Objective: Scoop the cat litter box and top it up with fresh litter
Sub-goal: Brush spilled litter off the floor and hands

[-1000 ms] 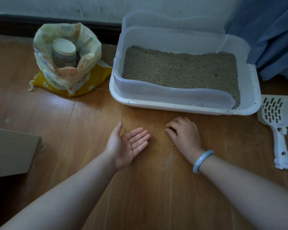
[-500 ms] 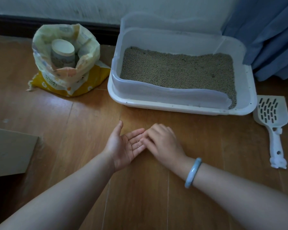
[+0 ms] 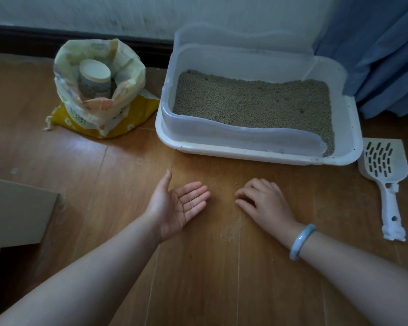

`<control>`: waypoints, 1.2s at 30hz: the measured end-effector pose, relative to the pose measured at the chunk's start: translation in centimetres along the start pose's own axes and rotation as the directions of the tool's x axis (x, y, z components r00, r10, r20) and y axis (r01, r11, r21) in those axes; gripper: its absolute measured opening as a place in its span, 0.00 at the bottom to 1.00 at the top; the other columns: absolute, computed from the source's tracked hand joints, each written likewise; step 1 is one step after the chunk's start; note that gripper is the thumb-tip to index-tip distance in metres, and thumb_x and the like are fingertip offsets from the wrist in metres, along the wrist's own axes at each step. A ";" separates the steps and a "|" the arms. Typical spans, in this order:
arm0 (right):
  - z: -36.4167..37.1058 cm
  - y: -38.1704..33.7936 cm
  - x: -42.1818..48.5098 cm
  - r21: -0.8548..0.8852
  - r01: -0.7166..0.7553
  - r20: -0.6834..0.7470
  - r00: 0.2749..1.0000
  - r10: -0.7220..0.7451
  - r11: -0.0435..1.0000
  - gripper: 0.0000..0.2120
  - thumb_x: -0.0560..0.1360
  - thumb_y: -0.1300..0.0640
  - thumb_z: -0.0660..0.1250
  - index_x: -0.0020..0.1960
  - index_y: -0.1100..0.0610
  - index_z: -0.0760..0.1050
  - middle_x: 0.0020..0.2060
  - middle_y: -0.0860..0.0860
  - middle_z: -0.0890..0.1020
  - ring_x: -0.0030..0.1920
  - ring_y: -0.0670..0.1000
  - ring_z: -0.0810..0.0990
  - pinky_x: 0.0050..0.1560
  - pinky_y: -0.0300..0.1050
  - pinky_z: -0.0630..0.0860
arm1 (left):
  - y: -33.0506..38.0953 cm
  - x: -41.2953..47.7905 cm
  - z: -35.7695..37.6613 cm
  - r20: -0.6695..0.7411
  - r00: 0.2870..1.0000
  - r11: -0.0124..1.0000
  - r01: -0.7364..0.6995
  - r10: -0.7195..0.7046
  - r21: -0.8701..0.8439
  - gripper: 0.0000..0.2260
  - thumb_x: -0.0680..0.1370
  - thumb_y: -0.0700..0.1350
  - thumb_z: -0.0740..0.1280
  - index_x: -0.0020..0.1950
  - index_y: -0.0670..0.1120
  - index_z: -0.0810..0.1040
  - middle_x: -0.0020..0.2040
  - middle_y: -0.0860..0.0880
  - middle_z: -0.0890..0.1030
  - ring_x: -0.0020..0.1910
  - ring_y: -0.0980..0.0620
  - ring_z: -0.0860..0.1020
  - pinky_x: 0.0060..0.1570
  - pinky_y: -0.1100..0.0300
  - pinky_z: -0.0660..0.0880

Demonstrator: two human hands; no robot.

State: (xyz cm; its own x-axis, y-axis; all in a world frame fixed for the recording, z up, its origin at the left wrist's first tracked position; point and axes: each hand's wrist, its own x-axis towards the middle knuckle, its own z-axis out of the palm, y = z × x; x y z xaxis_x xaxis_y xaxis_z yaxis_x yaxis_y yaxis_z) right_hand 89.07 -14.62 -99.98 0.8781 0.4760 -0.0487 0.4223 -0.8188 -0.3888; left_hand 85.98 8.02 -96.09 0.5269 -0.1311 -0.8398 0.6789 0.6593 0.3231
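Head view shows your left hand [image 3: 178, 205] lying palm-up on the floor [image 3: 118, 175] in front of the litter box [image 3: 167, 135], its grip open, fingers spread flat, with a few grains on them. Your right hand [image 3: 265, 203] rests palm-down just beside it, apart from it, fingers curled loosely onto the floor and holding nothing; a pale bangle [image 3: 302, 241] sits on that wrist. Loose grains [image 3: 231, 229] are scattered on the floor between and just below your hands. The box stands against the wall, its litter [image 3: 252, 102] spread fairly level inside. To the left of the box sits the open litter bag [image 3: 99, 90] with a cup [image 3: 94, 78] upside down inside it. To the right of the box the scoop [image 3: 386, 175] lies flat on the floor, handle toward you. A curtain [image 3: 382, 50] hangs behind the box's right corner, and cardboard [image 3: 14, 210] lies far left of the box.
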 end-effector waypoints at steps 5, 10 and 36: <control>1.0 -1.8 1.6 -0.065 0.087 -0.044 0.995 -0.090 0.994 0.07 0.71 0.49 0.68 0.46 0.50 0.81 0.40 0.47 0.78 0.41 0.51 0.76 0.41 0.44 0.63 | -0.1 0.2 0.3 -0.014 1.000 1.000 -0.011 0.012 0.005 0.33 0.78 0.65 0.51 0.58 0.37 0.76 0.55 0.39 0.82 0.54 0.44 0.82 0.56 0.52 0.76; 1.7 -2.3 2.5 -0.075 0.071 -0.027 0.997 -0.073 0.995 0.05 0.67 0.54 0.74 0.40 0.50 0.79 0.38 0.47 0.78 0.39 0.53 0.77 0.40 0.46 0.69 | 0.0 0.3 0.2 -0.018 1.000 1.000 -0.018 0.018 0.000 0.32 0.78 0.65 0.52 0.58 0.38 0.76 0.55 0.39 0.82 0.54 0.44 0.81 0.56 0.52 0.76; 1.0 -1.3 1.7 -0.015 -0.012 -0.029 1.000 0.012 1.000 0.03 0.72 0.54 0.70 0.45 0.52 0.79 0.41 0.48 0.79 0.44 0.53 0.76 0.44 0.48 0.71 | 0.1 0.1 -0.1 -0.059 0.997 0.999 -0.049 0.049 -0.011 0.31 0.78 0.65 0.53 0.58 0.38 0.76 0.54 0.40 0.83 0.52 0.45 0.82 0.54 0.53 0.77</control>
State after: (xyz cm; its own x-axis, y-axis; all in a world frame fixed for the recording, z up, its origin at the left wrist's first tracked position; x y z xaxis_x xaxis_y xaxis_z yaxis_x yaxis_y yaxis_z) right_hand 89.78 -12.40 -100.50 0.8890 0.4570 -0.0268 0.4150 -0.8293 -0.3741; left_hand 86.06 8.20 -96.22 0.5282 -0.0552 -0.8473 0.6466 0.6729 0.3593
